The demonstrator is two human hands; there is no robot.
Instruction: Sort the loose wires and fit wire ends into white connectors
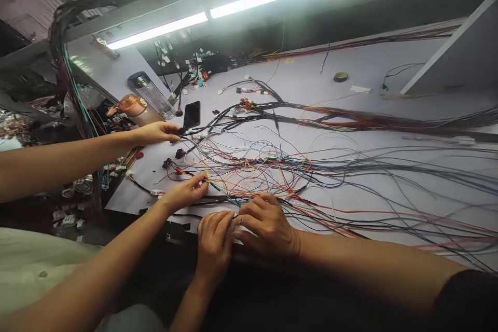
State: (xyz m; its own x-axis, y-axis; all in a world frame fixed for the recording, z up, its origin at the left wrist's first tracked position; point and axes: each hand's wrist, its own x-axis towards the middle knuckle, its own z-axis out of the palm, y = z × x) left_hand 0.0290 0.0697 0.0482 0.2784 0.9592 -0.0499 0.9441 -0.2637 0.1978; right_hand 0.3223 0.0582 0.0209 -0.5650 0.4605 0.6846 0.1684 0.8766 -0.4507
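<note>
At the table's front edge, my left hand (213, 238) and my right hand (268, 225) meet fingertip to fingertip. Both are closed in a pinch on thin wire, of which only a small piece shows between the fingers. Behind them spreads a loose bundle of thin coloured wires (249, 163), with red, blue, yellow and black strands running off to the right. Just left of my hands, a co-worker's hand (187, 192) pinches wires near a yellow piece. Their other hand (159, 132), farther back, holds a black connector (182, 131).
Black-taped harness branches (288, 109) lie across the white table (373, 85). A phone (192, 114), an orange-capped bottle (134, 109) and a clear bottle (153, 93) stand or lie at the left. A tape roll (341, 77) is at the back. A thick cable bundle (58, 46) hangs left.
</note>
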